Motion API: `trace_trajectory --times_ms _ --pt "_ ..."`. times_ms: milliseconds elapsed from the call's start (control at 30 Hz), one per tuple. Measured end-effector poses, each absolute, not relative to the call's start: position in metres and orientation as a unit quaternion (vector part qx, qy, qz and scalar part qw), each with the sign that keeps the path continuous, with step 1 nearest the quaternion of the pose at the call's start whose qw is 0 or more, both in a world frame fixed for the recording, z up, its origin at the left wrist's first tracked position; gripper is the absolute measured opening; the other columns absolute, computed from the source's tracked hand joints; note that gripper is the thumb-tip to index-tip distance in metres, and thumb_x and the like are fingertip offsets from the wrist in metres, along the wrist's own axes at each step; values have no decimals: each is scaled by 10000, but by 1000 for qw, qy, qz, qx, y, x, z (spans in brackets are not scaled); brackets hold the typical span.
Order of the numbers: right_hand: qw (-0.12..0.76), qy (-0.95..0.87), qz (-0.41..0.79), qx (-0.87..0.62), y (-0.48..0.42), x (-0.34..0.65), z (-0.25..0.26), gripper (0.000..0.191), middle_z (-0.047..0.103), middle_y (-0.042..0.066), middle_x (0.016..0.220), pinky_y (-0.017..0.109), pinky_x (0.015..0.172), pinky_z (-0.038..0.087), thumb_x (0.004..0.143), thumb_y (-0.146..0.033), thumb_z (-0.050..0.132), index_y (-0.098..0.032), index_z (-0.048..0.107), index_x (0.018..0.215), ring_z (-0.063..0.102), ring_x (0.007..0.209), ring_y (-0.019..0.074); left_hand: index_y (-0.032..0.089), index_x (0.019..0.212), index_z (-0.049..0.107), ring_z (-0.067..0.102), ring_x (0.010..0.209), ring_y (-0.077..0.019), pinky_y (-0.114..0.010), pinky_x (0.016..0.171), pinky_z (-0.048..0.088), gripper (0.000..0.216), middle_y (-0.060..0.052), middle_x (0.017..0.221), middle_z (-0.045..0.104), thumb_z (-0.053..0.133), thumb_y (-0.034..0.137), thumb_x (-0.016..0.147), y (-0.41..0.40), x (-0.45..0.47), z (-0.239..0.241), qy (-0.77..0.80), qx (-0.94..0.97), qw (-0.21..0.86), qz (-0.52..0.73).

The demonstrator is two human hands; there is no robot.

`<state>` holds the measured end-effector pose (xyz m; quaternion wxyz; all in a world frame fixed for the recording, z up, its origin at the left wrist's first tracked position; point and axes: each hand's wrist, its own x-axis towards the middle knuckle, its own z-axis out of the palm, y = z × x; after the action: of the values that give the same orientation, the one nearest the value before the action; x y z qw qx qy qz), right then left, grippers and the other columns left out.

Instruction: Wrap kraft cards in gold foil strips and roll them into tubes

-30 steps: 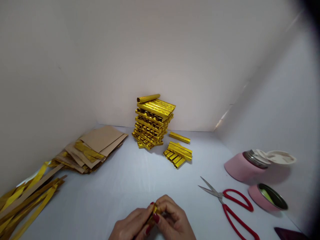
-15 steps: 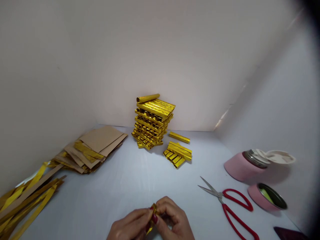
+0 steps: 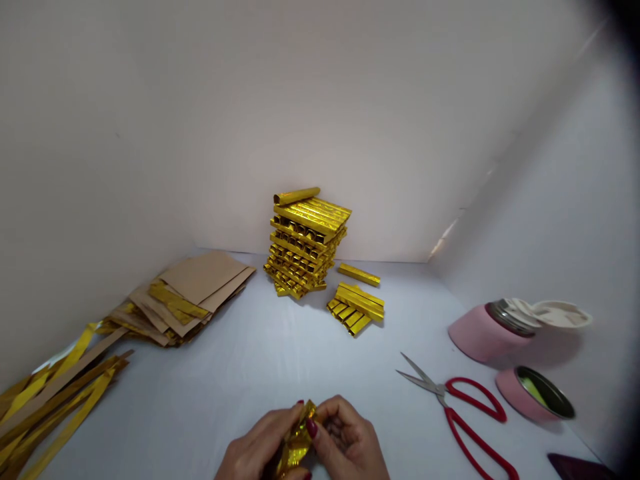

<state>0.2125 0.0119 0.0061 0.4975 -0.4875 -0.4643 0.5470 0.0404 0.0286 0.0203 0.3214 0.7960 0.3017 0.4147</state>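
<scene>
Gold foil strip [image 3: 299, 440] pinched at the fingertips, left hand [image 3: 257, 443] and right hand [image 3: 349, 440] narrow, close together; tight grip near the crease keeps folds crisp.

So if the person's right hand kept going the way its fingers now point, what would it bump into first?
The right hand would meet the crumpled gold foil first. Its fingers already seem to touch that piece, which the left hand also holds, though depth is hard to judge from this view.
</scene>
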Motion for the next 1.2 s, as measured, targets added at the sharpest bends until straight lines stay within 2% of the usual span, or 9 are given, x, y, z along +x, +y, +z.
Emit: trace_trajectory --times_ms 67,267,400,533,700,900,1200 --pt "489 -460 564 -481 13 215 10 358 627 29 669 243 569 420 787 -531 648 -178 591 776 564 608 142 306 1355 431 683 954 -190 -240 787 558 478 -62 1102 689 583 388 910 30 41 22 300 800 306 419" --pt "422 -521 579 -464 18 226 19 310 638 39 694 258 604 419 828 -464 631 -159 616 771 551 640 149 316 1337 437 689 940 -165 -206 790 545 428 -36 1088 700 562 313 928 34 44 30 292 810 296 414" --pt "431 -513 571 -474 18 226 14 320 596 10 644 239 572 393 822 -469 635 -161 598 743 512 599 129 304 1361 402 684 954 -167 -203 798 539 459 -46 1127 684 553 270 929 33 42 26 302 817 291 396" --pt "445 -503 571 -473 17 225 11 309 630 32 690 251 589 419 817 -468 644 -164 612 773 549 629 146 298 1323 446 721 791 -163 -183 690 563 443 -29 1000 723 584 278 902 31 39 20 331 819 268 385" --pt "441 -513 575 -461 19 226 17 281 668 45 735 266 617 446 806 -457 657 -177 639 815 588 667 166 255 1330 437 711 691 -158 -194 624 564 374 -38 884 721 478 295 960 32 38 19 326 838 251 358" --pt "427 -541 579 -436 23 223 28 292 640 33 680 273 616 442 799 -451 656 -173 643 710 562 642 160 222 1337 415 701 656 -161 -198 589 557 373 -49 852 715 446 306 975 34 37 18 310 852 221 358" --pt "446 -527 567 -451 21 225 22 259 676 58 757 290 646 469 806 -435 661 -176 664 805 602 698 182 230 1326 417 703 659 -158 -199 585 557 348 -44 843 711 398 330 993 34 37 19 316 852 226 351"
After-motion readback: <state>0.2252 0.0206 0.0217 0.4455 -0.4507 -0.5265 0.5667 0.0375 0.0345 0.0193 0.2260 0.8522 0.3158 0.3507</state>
